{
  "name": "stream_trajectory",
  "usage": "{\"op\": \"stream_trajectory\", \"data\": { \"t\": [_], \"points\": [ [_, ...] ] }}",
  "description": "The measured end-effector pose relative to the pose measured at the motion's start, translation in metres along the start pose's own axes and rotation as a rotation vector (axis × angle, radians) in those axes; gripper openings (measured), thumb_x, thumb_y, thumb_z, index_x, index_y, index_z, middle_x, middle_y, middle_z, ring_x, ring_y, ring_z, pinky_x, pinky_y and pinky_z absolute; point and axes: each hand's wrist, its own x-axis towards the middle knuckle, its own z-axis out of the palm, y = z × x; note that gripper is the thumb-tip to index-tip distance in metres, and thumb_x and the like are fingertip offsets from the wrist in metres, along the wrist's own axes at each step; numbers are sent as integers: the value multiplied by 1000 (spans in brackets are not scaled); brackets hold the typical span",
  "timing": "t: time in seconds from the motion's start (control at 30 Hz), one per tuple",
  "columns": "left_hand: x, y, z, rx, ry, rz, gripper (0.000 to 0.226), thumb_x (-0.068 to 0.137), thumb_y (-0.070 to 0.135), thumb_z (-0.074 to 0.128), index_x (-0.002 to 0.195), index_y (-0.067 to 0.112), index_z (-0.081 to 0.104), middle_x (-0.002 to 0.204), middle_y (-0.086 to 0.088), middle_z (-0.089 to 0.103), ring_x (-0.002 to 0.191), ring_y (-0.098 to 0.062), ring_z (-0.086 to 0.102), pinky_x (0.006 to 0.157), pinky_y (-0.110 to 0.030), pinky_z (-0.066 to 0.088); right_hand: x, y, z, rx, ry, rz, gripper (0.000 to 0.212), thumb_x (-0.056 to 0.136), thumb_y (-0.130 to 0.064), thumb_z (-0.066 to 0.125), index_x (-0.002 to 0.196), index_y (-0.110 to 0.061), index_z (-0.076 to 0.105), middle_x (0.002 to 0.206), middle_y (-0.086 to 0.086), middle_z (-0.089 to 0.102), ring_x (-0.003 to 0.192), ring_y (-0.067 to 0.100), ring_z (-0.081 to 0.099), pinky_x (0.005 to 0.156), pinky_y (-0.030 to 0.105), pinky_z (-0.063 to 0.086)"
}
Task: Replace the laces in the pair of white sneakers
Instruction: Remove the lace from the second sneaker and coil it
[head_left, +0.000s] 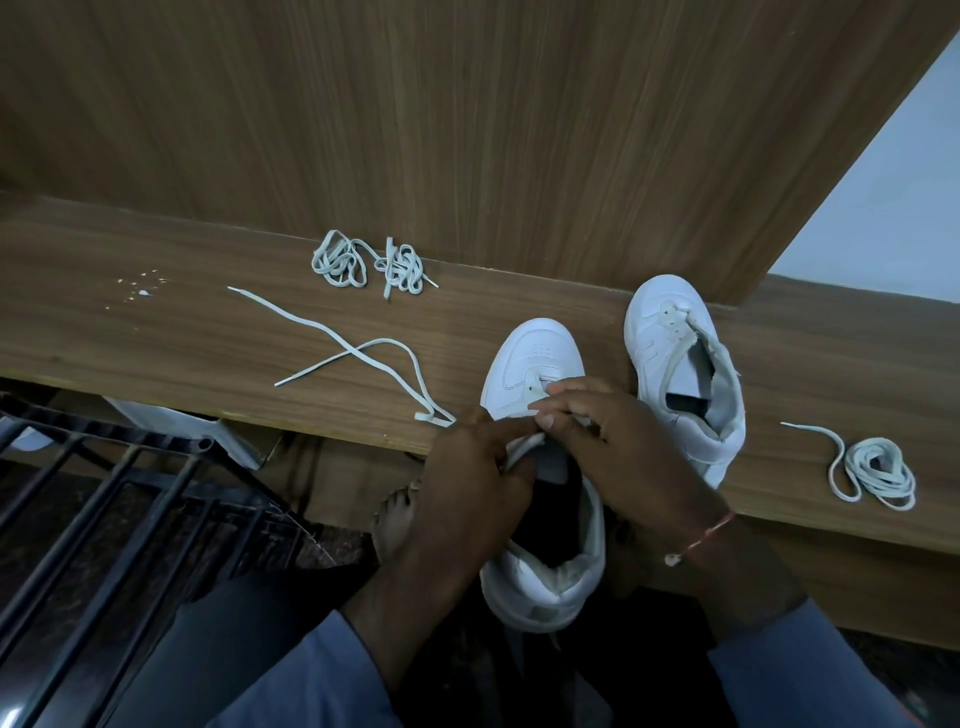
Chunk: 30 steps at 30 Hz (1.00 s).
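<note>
A white sneaker (535, 358) lies toe-away over the front edge of the wooden shelf (156, 322), heel hanging toward me. My left hand (470, 493) grips its tongue and left flap. My right hand (618, 436) pinches a white lace at the lowest eyelets. That lace (363, 353) trails left across the shelf in a loose loop. The second white sneaker (680, 374), without a lace, stands just to the right.
Two bundled laces (363, 265) lie at the back of the shelf against the wooden panel. A coiled lace (878, 473) sits at the right. A black metal rack (104, 509) stands lower left; my bare foot (395, 519) rests on the floor.
</note>
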Motion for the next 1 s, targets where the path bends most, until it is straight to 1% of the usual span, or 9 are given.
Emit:
{"op": "stream_trajectory", "data": {
  "t": [0.17, 0.27, 0.37, 0.47, 0.57, 0.7, 0.77, 0.87, 1.0],
  "points": [
    [1, -1, 3, 13, 11, -48, 35, 75, 11, 62, 102, 29, 75, 62, 10, 45, 62, -2, 51, 57, -8, 37, -2, -2, -2, 128, 171, 74, 13, 93, -15, 63, 93, -17, 76, 97, -9, 73, 92, -5, 63, 83, 13, 46],
    [3, -1, 4, 9, 31, -102, 32, 71, 20, 55, 94, 16, 76, 69, 4, 54, 64, -9, 55, 65, -29, 48, -2, -10, -6, 846, 173, 290, 15, 95, -9, 55, 86, -10, 67, 75, -1, 71, 77, 11, 67, 77, 26, 51],
    [3, 2, 3, -11, 38, -35, 30, 75, 13, 61, 100, 23, 76, 72, 18, 53, 67, 2, 56, 66, -5, 41, 0, -11, -27, 1413, 236, 363, 19, 83, -15, 58, 65, -17, 54, 50, -4, 45, 52, 12, 48, 71, 33, 50],
    [5, 1, 2, -15, 56, -99, 26, 79, 11, 65, 99, 23, 75, 60, 18, 49, 61, 9, 52, 61, -2, 35, -1, 5, -69, 1522, 509, 261, 15, 73, -16, 62, 64, -21, 51, 52, -9, 36, 44, 7, 31, 58, 24, 43],
    [3, 4, 1, -68, 36, -161, 29, 78, 7, 65, 100, 23, 76, 53, 11, 54, 54, 9, 50, 55, -2, 34, -14, 29, -103, 1433, 756, 131, 31, 61, -17, 77, 80, -26, 54, 62, -11, 54, 41, 3, 35, 50, 17, 40],
    [2, 6, 2, -92, 28, -178, 33, 77, 3, 64, 102, 21, 75, 47, 22, 50, 50, 9, 49, 53, -2, 34, -23, 42, -111, 1077, 836, 134, 17, 85, -19, 66, 98, -28, 58, 81, -12, 70, 56, 2, 55, 57, 16, 46],
    [4, 4, 5, -84, 35, -181, 33, 75, 3, 65, 100, 22, 75, 47, 19, 49, 51, 5, 50, 55, -3, 34, -16, 31, -92, 964, 711, 139, 21, 96, -7, 48, 96, -23, 61, 82, -8, 70, 59, 8, 57, 58, 21, 47],
    [4, 3, 8, -69, 44, -185, 32, 72, 2, 66, 96, 22, 74, 47, 10, 45, 49, -5, 47, 54, -6, 35, -4, 4, -51, 618, 426, 89, 27, 98, -2, 45, 95, -20, 65, 86, -1, 73, 66, 13, 62, 64, 26, 50],
    [2, 2, 7, -54, 42, -188, 26, 71, 2, 67, 89, 21, 70, 51, 6, 47, 52, -7, 49, 53, -9, 37, 3, -1, -23, -51, 172, -16, 20, 95, -26, 58, 112, -29, 70, 110, -15, 70, 96, -6, 60, 85, 10, 42]
  ]
}}
